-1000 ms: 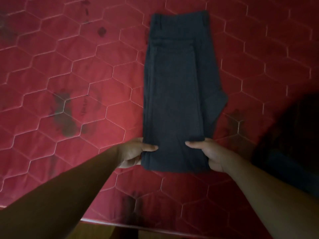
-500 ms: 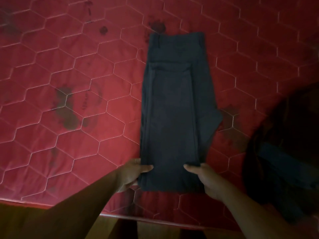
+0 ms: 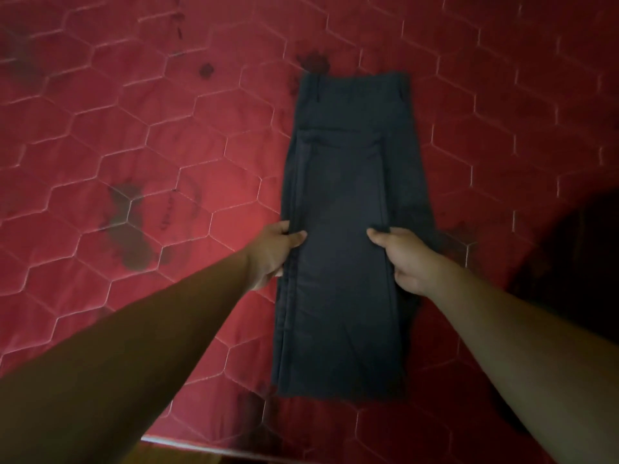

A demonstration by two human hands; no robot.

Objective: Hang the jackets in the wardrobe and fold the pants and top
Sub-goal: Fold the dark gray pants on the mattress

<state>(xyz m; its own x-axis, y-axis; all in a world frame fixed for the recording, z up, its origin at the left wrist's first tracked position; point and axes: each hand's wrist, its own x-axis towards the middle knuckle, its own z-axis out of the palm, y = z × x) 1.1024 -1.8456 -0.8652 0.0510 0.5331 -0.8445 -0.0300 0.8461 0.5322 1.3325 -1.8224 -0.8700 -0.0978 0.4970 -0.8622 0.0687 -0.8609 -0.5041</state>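
While pants (image 3: 345, 313) lie flat, left hand (image 3: 273, 254), right hand (image 3: 407, 261) pinch opposite edges

Stained red mattress (image 3: 134, 145); folded dark pants (image 3: 345, 195) on it; perhaps clothing heap (image 3: 576, 262) right.

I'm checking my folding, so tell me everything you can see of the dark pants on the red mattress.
The dark grey fabric pants lie on the red hexagon-quilted mattress, folded lengthwise into a long strip, with the waistband and its belt loops at the far end. The left hand and right hand pinch the side edges midway, thumbs on top.
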